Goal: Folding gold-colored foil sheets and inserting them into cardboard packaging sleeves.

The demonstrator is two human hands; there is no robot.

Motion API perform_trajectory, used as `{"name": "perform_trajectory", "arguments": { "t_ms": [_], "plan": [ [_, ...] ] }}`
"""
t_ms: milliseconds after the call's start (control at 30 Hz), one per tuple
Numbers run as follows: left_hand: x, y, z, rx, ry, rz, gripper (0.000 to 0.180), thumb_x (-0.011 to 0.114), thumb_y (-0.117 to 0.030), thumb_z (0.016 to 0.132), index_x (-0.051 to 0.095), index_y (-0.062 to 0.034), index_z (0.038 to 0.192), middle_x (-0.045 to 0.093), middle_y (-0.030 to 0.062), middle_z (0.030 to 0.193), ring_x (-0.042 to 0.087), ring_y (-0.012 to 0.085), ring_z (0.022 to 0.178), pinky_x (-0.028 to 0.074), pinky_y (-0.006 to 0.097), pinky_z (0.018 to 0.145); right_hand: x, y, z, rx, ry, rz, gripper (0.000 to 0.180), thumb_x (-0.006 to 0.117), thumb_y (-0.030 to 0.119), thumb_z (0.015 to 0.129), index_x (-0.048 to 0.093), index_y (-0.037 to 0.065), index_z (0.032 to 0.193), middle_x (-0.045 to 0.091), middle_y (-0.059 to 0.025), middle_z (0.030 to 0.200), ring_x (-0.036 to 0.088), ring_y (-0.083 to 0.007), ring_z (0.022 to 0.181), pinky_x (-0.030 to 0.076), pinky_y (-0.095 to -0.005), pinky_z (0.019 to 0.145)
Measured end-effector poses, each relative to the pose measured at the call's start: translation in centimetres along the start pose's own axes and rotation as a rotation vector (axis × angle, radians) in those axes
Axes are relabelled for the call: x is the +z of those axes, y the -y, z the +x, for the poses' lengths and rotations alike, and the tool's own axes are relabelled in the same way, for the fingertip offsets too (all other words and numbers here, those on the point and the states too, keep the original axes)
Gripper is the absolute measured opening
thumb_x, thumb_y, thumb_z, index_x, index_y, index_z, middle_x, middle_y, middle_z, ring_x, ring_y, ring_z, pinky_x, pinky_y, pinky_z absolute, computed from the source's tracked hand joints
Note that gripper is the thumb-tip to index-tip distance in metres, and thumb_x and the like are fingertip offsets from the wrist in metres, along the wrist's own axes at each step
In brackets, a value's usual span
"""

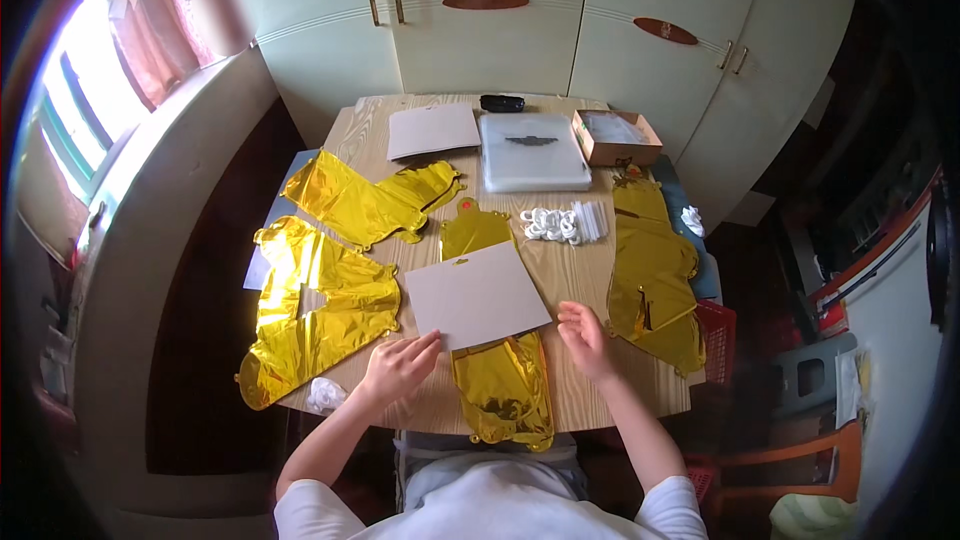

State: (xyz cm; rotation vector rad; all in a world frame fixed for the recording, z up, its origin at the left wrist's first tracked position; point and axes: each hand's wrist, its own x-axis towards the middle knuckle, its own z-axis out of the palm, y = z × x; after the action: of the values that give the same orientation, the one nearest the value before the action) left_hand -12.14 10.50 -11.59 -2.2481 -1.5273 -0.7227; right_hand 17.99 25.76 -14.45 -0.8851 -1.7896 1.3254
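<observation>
2 gold foils (370, 202) lie left of the left hand (402, 364). It is open, fingertips at the corner of a gray card (478, 296). The card lies between both hands, on a middle foil (502, 380). Just right, the right hand (584, 340) is open.

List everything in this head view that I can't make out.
Middle of the central gold foil, head view: hidden by the gray card.
Bottom of the cardboard box, head view: hidden by its front wall and the clear plastic inside.
Left hand's palm, head view: hidden by the hand's own back.
Top of the cabinet, head view: cut off by the upper edge.
</observation>
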Motion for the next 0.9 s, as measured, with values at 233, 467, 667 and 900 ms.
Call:
{"name": "perform_trajectory", "arguments": {
  "t_ms": [233,467,667,900],
  "plan": [
    [-0.6,-0.3,-0.9,-0.095,0.202,-0.053,0.024,0.065,-0.014,0.076,0.067,-0.008,0.099,0.067,0.0051,0.119,0.067,0.0206,0.1,0.057,0.033,0.073,0.5,-0.1,1.9,-0.322,0.104,-0.531,0.034,0.06,0.021,0.092,0.062,0.011,0.124,0.055,-0.0122,0.132,0.05,-0.03,0.126,0.042,-0.0421,0.104],
    [0.2,0.5,0.8,-0.303,0.282,-0.092,0.04,0.062,-0.027,0.085,0.061,-0.0071,0.119,0.057,0.0123,0.132,0.05,0.0329,0.126,0.044,0.045,0.1,1.4,-1.4,4.0,-0.469,0.16,-0.692,0.032,0.059,0.021,0.092,0.066,0.017,0.123,0.055,-0.011,0.136,0.048,-0.0313,0.129,0.037,-0.0427,0.109],
    [3.5,1.2,3.0,-0.286,0.469,-0.135,0.063,0.055,-0.051,0.091,0.044,-0.0191,0.144,0.037,0.0145,0.152,0.028,0.0396,0.142,0.022,0.055,0.115,1.6,-2.2,4.0,-0.449,0.147,-0.786,0.031,0.058,0.024,0.092,0.067,0.019,0.122,0.059,-0.0073,0.133,0.048,-0.0299,0.129,0.033,-0.0484,0.11],
    [4.1,1.3,3.8,-0.174,0.511,-0.125,0.063,0.054,-0.056,0.09,0.044,-0.0272,0.146,0.036,0.011,0.154,0.026,0.0384,0.143,0.018,0.058,0.115,1.6,-2.5,3.8,-0.395,0.129,-0.723,0.03,0.059,0.026,0.092,0.068,0.021,0.12,0.059,-0.0063,0.134,0.047,-0.0286,0.131,0.031,-0.0498,0.111]
  ]
}}
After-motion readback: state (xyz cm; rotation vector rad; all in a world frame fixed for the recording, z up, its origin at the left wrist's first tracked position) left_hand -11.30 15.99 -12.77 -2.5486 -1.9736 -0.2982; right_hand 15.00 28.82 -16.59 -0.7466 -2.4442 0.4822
